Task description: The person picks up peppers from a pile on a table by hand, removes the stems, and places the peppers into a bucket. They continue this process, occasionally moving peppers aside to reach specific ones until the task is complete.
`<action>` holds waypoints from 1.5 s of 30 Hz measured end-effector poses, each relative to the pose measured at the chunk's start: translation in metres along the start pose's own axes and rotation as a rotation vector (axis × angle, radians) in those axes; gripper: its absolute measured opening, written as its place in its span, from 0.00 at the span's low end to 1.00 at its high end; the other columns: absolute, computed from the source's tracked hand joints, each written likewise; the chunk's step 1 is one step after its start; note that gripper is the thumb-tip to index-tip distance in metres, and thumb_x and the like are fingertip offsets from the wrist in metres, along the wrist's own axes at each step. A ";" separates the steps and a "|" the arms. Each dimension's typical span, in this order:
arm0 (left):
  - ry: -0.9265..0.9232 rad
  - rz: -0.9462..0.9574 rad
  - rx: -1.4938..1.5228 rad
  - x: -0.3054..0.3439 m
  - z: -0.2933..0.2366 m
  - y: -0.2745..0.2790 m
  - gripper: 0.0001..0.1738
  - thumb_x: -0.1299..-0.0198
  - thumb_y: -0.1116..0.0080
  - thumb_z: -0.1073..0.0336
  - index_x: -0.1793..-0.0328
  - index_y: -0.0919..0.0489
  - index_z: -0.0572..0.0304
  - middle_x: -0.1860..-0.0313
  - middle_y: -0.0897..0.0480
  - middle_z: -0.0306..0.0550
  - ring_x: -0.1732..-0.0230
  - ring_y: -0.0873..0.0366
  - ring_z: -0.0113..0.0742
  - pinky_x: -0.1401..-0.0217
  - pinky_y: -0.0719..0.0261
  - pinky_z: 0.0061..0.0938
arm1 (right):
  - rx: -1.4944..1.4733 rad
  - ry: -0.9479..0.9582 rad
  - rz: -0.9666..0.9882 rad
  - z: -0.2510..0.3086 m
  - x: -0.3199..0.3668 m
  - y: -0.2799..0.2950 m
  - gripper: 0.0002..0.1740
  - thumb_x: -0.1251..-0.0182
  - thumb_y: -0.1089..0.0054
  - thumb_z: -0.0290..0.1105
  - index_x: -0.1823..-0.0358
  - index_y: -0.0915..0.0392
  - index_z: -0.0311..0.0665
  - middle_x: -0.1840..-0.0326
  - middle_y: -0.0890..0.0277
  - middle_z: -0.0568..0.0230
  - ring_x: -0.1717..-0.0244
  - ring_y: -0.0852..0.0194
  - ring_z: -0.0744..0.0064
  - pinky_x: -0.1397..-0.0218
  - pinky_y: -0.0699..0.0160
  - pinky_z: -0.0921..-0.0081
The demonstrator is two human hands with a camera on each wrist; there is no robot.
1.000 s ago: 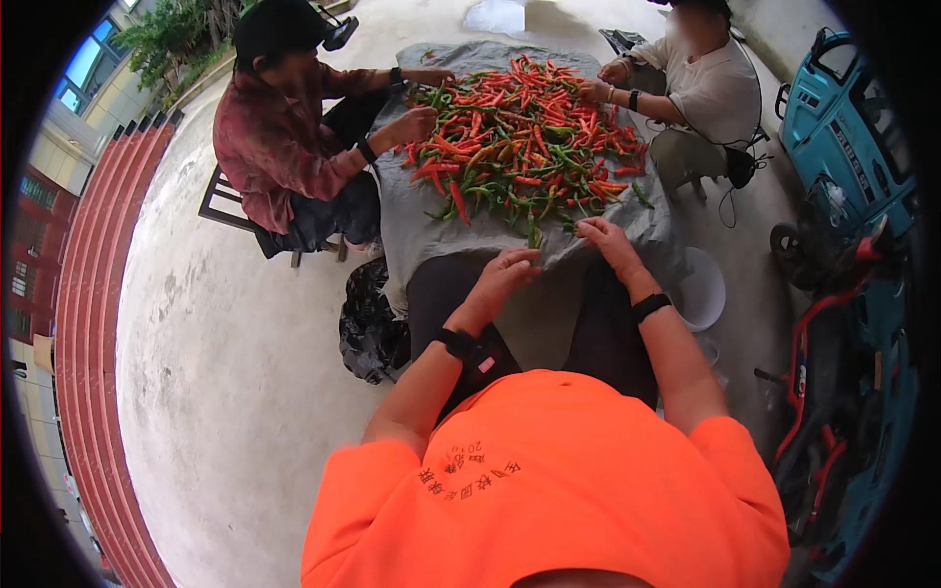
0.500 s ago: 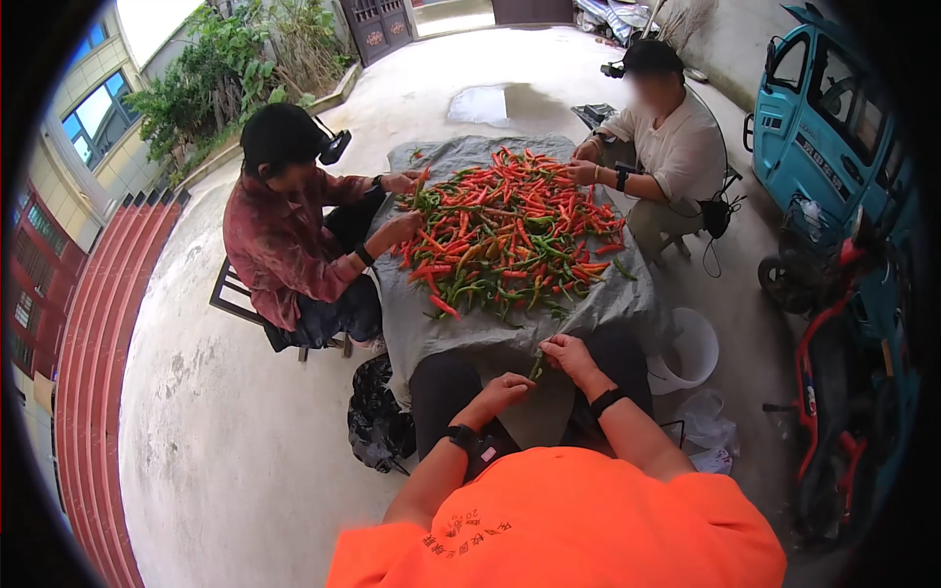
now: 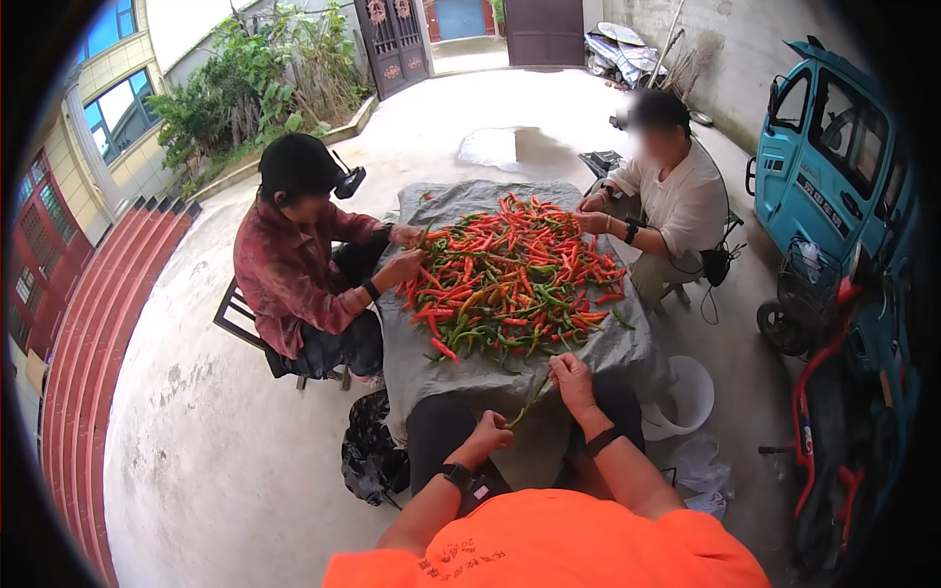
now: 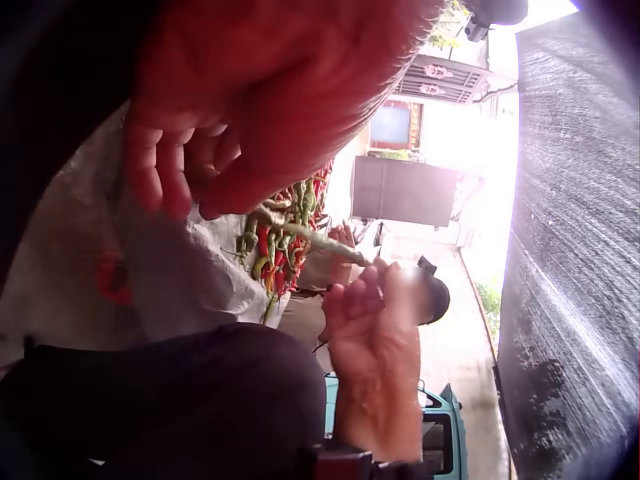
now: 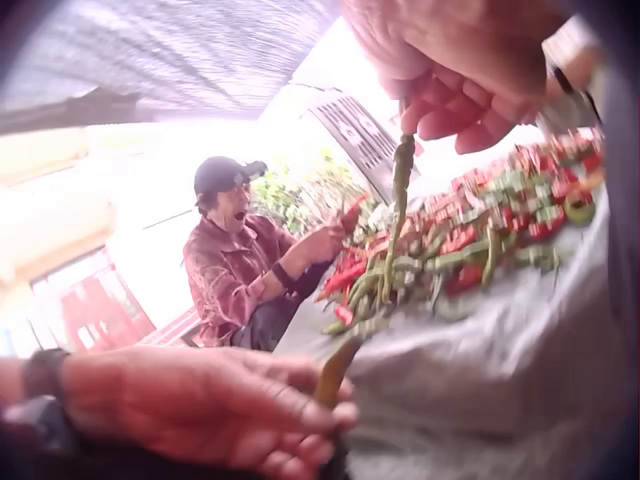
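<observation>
In the right wrist view my right hand (image 5: 470,90) pinches a wrinkled green chili pepper (image 5: 400,190) by its upper end, so that it hangs down. Below it, my left hand (image 5: 210,400) holds a brownish-green chili pepper (image 5: 338,370) between thumb and fingers. Seen from the head, both hands are over my lap at the near table edge, the left lower than the right, with slim green peppers between them. Just beyond lies a big heap of red and green chili peppers (image 3: 515,279) on a grey cloth (image 3: 417,367).
Across the heap, a person in a red patterned shirt (image 3: 294,265) sits left and one in a light shirt (image 3: 676,201) right, both handling peppers. A white bucket (image 3: 693,392) stands right of my legs, a black plastic bag (image 3: 372,456) left. A blue vehicle (image 3: 823,167) is parked right.
The head view has tilted up, showing more courtyard. My hands, close together at one green pepper half a second ago, are now wider apart, the left one lower.
</observation>
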State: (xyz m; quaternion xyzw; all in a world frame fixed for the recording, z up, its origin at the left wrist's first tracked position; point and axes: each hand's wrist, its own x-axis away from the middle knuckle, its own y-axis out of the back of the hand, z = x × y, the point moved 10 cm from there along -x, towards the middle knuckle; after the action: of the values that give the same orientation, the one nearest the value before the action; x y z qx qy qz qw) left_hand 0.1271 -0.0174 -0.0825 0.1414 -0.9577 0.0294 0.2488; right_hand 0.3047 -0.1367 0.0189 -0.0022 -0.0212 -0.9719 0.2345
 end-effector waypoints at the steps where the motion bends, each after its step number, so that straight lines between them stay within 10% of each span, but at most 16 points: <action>1: 0.013 0.033 0.030 -0.004 0.004 -0.001 0.13 0.39 0.46 0.67 0.53 0.33 0.63 0.63 0.25 0.43 0.64 0.22 0.31 0.63 0.21 0.26 | -0.071 0.058 -0.017 0.019 -0.009 0.001 0.10 0.33 0.45 0.36 0.62 0.24 0.36 0.73 0.25 0.73 0.76 0.32 0.87 0.72 0.32 0.86; 6: 0.065 0.014 0.223 0.004 -0.004 0.000 0.10 0.36 0.50 0.67 0.52 0.34 0.59 0.59 0.24 0.44 0.66 0.23 0.31 0.62 0.21 0.28 | -0.222 0.199 -0.155 0.103 -0.015 0.006 0.15 0.32 0.47 0.35 0.49 0.27 0.35 0.60 0.25 0.69 0.69 0.28 0.84 0.67 0.29 0.85; 12: -0.017 -0.077 0.683 -0.003 -0.007 0.018 0.07 0.32 0.59 0.68 0.50 0.35 0.56 0.55 0.22 0.47 0.69 0.22 0.29 0.66 0.21 0.27 | 0.359 -0.447 0.566 -0.036 0.057 -0.070 0.22 0.35 0.46 0.41 0.45 0.29 0.35 0.57 0.24 0.65 0.72 0.23 0.77 0.73 0.25 0.79; 14: -0.021 -0.085 0.758 -0.005 -0.008 0.020 0.06 0.32 0.58 0.68 0.50 0.34 0.56 0.56 0.22 0.46 0.71 0.23 0.28 0.67 0.21 0.27 | 0.571 -0.241 0.773 -0.081 0.076 -0.096 0.18 0.34 0.48 0.42 0.53 0.25 0.34 0.66 0.22 0.64 0.78 0.22 0.75 0.74 0.24 0.78; 18: -0.029 -0.115 0.846 -0.006 -0.003 0.028 0.06 0.32 0.57 0.68 0.51 0.34 0.54 0.58 0.22 0.44 0.73 0.25 0.26 0.68 0.21 0.26 | 0.397 -0.293 0.707 -0.059 0.088 -0.110 0.15 0.32 0.52 0.39 0.65 0.24 0.34 0.76 0.23 0.66 0.80 0.25 0.76 0.75 0.26 0.79; 29: -0.095 -0.154 0.928 -0.006 -0.003 0.035 0.06 0.34 0.54 0.70 0.51 0.32 0.55 0.59 0.22 0.44 0.70 0.24 0.27 0.63 0.20 0.27 | 0.242 -0.276 0.628 -0.063 0.072 -0.091 0.15 0.31 0.53 0.36 0.61 0.21 0.34 0.76 0.24 0.66 0.78 0.27 0.78 0.72 0.27 0.80; 45: 0.088 -0.081 0.671 -0.010 0.010 0.019 0.20 0.39 0.46 0.64 0.42 0.33 0.58 0.52 0.25 0.48 0.56 0.24 0.39 0.55 0.22 0.31 | -0.226 -0.229 -0.017 0.001 -0.020 -0.002 0.11 0.32 0.47 0.39 0.58 0.23 0.40 0.67 0.22 0.70 0.73 0.26 0.83 0.71 0.27 0.84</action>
State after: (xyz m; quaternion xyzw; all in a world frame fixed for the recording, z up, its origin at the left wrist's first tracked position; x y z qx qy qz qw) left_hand 0.1253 0.0025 -0.0959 0.2518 -0.8766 0.3393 0.2304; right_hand 0.3211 -0.1258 0.0200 -0.1392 0.0618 -0.9634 0.2205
